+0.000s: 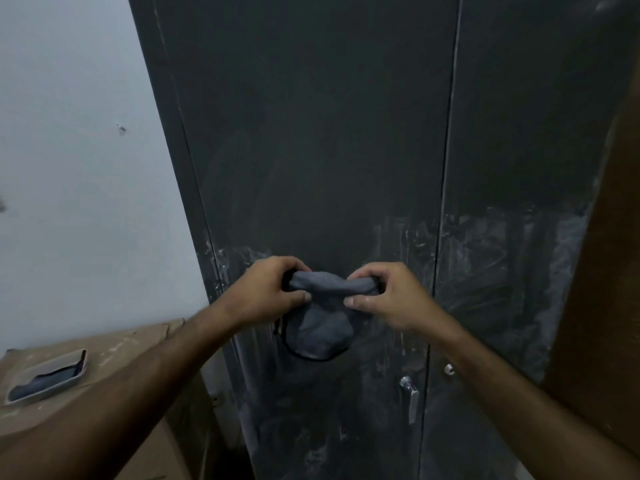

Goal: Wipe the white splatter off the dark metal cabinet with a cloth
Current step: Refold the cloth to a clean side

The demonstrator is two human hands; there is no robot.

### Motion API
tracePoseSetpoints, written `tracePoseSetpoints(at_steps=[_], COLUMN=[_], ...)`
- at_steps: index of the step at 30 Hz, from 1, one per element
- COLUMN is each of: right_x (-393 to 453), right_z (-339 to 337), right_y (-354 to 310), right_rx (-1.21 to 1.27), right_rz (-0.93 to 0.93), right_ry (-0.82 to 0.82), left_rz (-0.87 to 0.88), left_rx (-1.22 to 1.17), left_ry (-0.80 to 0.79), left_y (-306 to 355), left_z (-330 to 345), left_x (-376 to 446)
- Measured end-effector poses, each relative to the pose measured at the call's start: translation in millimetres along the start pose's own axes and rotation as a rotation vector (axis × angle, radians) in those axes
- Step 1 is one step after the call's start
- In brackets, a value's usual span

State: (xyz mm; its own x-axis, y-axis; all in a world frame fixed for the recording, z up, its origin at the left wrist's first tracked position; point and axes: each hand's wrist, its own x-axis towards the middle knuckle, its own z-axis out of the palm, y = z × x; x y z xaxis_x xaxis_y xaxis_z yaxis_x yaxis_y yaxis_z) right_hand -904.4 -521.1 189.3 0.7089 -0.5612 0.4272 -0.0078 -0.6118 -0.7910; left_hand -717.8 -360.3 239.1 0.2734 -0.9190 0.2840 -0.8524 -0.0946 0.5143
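- Grey cloth (322,327), soft and dark-hemmed, is bunched between the two hands in front of the cabinet door; its upper edge is rolled into a thick band running from one fist to the other, and the rest hangs below in a rounded fold.
- Left hand (273,292) grips the left end of the rolled band, fingers curled over the top and the thumb pressed against the cloth from below.
- Right hand (384,294) grips the right end the same way, fingers wrapped over the roll and the thumb pinching the fabric toward the middle.
- Behind the hands stands the dark metal cabinet (311,133), with two tall doors that meet at a seam just right of the right hand.
- White splatter (491,258) smears the doors in a streaky band level with the hands and below them, heaviest to the right of the right hand; thinner streaks show just left of the left hand.
- Above the hands the door surface looks mostly dark, with only faint haze.
- Below the right forearm, a metal door handle (410,398) hangs near the seam, with a small round lock (449,368) beside it.
- Well left of the left arm, a shallow tray (74,381) holding a second dark cloth (45,382) rests on a cardboard box (131,344).
- A pale wall (76,150) rises left of the cabinet.
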Motion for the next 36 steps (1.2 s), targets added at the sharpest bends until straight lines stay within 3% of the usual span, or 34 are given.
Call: tracePoseSetpoints(at_steps=[3, 5, 6, 9, 11, 18, 22, 24, 27, 31, 36], right_x=[9.1, 15.2, 17.9, 19.9, 16.1, 11.7, -5.5, -12.9, -5.3, 6.2, -2.2], right_z=[-9.7, -18.0, -20.8, -10.1, 11.8, 42.3, 34.4, 35.8, 34.0, 22.7, 29.1], right_y=[-12.6, -19.1, -21.1, -25.7, -26.1, -17.1, -16.9, -18.3, -18.9, -24.9, -8.7], right_rx=[-0.197, -0.257, -0.185, 0.356, 0.576, 0.759, 0.883, 0.841, 0.851, 0.874, 0.636], right_rz=[-0.079, -0.097, -0.080, 0.103, 0.268, 0.437, 0.553, 0.582, 0.427, 0.059, 0.023], right_ry=[0.051, 0.040, 0.015, -0.028, -0.009, 0.177, -0.142, -0.197, -0.069, -0.033, -0.016], left_rz=[0.099, 0.083, 0.034, -0.168, -0.265, -0.422, -0.416, -0.435, -0.409, -0.156, -0.093], left_rx=[0.241, 0.128, -0.036, -0.722, -0.974, -1.013, -1.102, -1.114, -1.098, -1.094, -0.896], left_ry=[0.047, 0.009, -0.017, -0.088, -0.062, 0.043, 0.084, 0.017, 0.028, 0.134, 0.001], left_y=[-5.8, -12.0, -12.0, 0.3, 10.0, -7.9, -18.3, -21.4, -21.7, -19.2, -30.2], left_z=[-10.6, -17.1, -19.9, -17.4, -11.7, -8.8, -3.8, -2.5, -7.7, -29.2, -24.3], left_x=[-0.2, -1.3, -3.1, -10.9, -13.5, -29.1, -35.8, -41.0, -43.2, -41.4, -48.4])
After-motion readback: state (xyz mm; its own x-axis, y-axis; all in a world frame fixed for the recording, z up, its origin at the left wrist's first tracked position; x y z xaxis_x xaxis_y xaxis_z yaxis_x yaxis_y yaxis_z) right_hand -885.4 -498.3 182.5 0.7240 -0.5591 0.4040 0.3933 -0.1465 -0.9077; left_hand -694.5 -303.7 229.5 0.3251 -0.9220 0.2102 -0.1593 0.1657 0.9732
